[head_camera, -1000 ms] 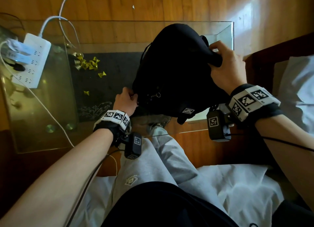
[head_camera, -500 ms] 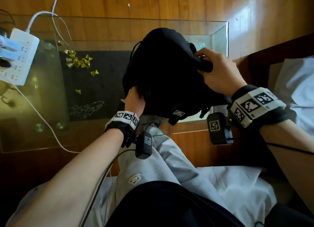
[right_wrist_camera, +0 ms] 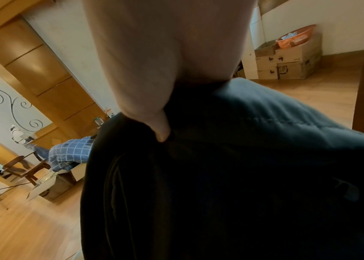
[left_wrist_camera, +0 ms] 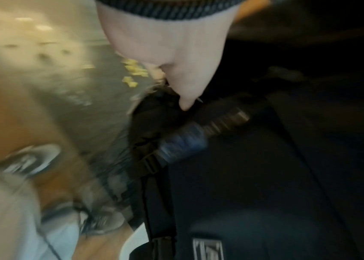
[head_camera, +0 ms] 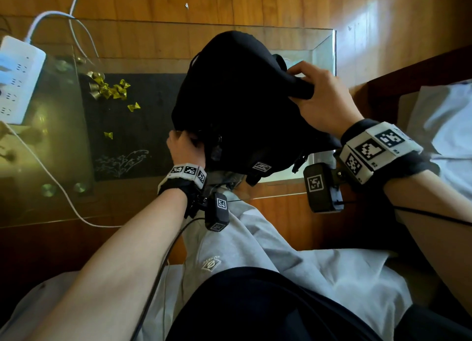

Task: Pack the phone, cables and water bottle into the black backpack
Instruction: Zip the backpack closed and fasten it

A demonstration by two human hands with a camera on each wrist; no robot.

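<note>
Backpack (head_camera: 240, 105) looks nearly packed: water bottle (left_wrist_camera: 189, 139) sits in its side pocket, no phone or cables on the surface (head_camera: 51, 136). Right hand (head_camera: 324, 100) grasps its top, left hand (head_camera: 182, 146) its lower edge.

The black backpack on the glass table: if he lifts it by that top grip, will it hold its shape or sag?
The black backpack is likely floppy: its fabric bunches where the right hand grips the top. It may swing or tip, since it overhangs the glass table edge. The left hand grips its lower side, probably steadying it.
</note>
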